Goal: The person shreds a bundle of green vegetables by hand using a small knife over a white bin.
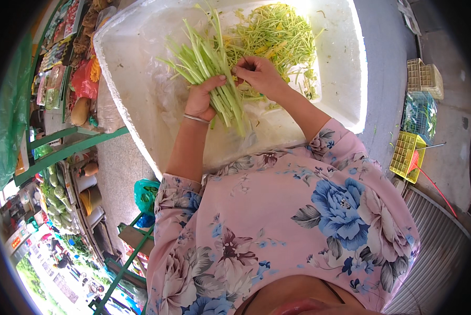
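A loose bundle of long pale-green vegetable stalks (201,58) is gripped in my left hand (200,101), whose fingers wrap round its lower part. The stalks tilt, their tops fanning away from me and their lower ends pointing toward me. Close against the bundle's right side, my right hand (261,76) has its thumb and fingers pinched together. What lies in that pinch is too small to make out. Both hands are over a large white foam box (340,63). Behind my right hand, a heap of thin green and yellowish stem pieces (280,31) lies inside the box.
Clear plastic film (164,94) lies on the box's left part. To the left stand a green metal frame (70,152) and shelves of goods, with a teal bag (146,191) below. At the right are a yellow plastic basket (406,155), a blue-green basket (420,118) and beige crates (424,79).
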`<state>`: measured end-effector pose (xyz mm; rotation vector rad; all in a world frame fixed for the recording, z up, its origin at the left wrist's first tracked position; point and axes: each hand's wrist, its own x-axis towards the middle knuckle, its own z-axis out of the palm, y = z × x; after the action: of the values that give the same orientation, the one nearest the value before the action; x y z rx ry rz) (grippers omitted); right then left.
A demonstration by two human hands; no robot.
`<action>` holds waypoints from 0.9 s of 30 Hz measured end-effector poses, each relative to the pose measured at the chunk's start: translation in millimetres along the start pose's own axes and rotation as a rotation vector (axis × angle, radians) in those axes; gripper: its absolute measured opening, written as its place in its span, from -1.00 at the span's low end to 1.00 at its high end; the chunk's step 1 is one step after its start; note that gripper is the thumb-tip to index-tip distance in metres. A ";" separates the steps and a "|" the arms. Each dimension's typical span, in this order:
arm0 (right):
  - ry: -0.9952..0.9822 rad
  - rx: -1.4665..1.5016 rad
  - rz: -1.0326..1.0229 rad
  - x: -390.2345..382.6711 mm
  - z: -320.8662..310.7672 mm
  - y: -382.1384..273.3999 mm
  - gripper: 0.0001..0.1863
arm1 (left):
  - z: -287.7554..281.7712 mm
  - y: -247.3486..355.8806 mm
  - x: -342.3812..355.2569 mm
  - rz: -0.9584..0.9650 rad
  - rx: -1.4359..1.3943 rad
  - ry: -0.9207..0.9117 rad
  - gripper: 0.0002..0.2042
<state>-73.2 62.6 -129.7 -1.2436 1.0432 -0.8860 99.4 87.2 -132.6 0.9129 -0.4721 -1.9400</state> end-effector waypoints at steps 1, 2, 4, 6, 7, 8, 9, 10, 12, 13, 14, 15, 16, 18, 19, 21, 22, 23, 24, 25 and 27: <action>-0.008 0.006 -0.008 1.5 -0.7 8.7 -0.85 | -1.1 0.6 0.8 -0.010 -0.001 -0.020 -0.65; -0.013 -0.016 -0.014 1.4 0.9 7.6 -0.84 | -3.2 0.0 0.4 -0.017 -0.006 -0.035 -0.66; -0.023 -0.060 -0.026 1.0 3.6 4.8 -0.81 | -4.8 -3.0 0.4 0.004 0.021 -0.003 -0.69; 0.043 -0.253 -0.040 0.9 4.0 5.9 -0.75 | -0.5 -3.5 0.1 0.030 0.039 0.021 -0.72; 0.076 -0.349 -0.047 0.9 4.4 6.3 -0.73 | 2.0 -2.7 0.2 0.047 0.042 0.032 -0.73; 0.133 -0.381 -0.065 -0.4 6.7 5.4 -0.70 | 6.2 -1.9 0.1 0.063 0.046 0.042 -0.74; 0.191 -0.413 -0.082 -3.2 10.5 4.2 -0.68 | 11.3 -2.8 -0.6 0.088 0.049 0.075 -0.76; 0.249 -0.444 -0.100 -6.1 12.9 2.6 -0.66 | 16.9 -4.8 -1.9 0.112 0.051 0.108 -0.77; 0.244 -0.498 -0.119 -10.0 15.2 -2.3 -0.65 | 19.6 -7.1 -2.4 0.148 0.074 0.157 -0.78; 0.242 -0.526 -0.128 -10.6 15.8 -3.4 -0.64 | 18.5 -8.7 -1.4 0.156 0.093 0.169 -0.79; 0.239 -0.497 -0.122 -10.4 16.7 -2.3 -0.64 | 17.2 -10.1 -0.6 0.165 0.112 0.182 -0.79; 0.236 -0.469 -0.115 -10.0 18.0 0.4 -0.65 | 14.4 -10.6 1.4 0.142 0.077 0.187 -0.80; 0.233 -0.442 -0.109 -9.5 18.8 1.9 -0.66 | 10.5 -10.4 4.3 0.119 0.043 0.191 -0.81; 0.209 -0.372 -0.108 -8.1 19.3 2.0 -0.67 | 6.3 -9.2 5.4 0.100 -0.001 0.192 -0.82; 0.197 -0.338 -0.107 -7.4 19.2 2.0 -0.67 | 4.4 -9.2 5.5 0.104 -0.011 0.186 -0.81; 0.172 -0.327 -0.100 -5.7 17.1 2.7 -0.68 | 3.8 -7.5 4.9 0.104 -0.036 0.174 -0.81; 0.160 -0.322 -0.097 -5.4 15.8 2.8 -0.69 | 3.6 -6.3 4.6 0.101 -0.052 0.170 -0.81; 0.133 -0.349 -0.087 -6.1 14.5 -0.7 -0.68 | 3.1 -5.5 3.9 0.097 -0.069 0.168 -0.80; 0.106 -0.377 -0.078 -7.2 12.6 -6.9 -0.67 | 2.2 -5.0 3.7 0.096 -0.065 0.164 -0.80; 0.079 -0.404 -0.068 -7.6 11.8 -10.2 -0.67 | 1.1 -4.4 3.9 0.094 -0.061 0.160 -0.79; 0.070 -0.355 -0.097 -7.0 12.0 -7.8 -0.73 | -3.4 -3.7 5.2 0.084 -0.057 0.146 -0.78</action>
<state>-63.7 71.7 -120.9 -1.5792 1.2418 -0.8455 98.3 84.8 -139.3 0.9751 -0.3628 -1.7873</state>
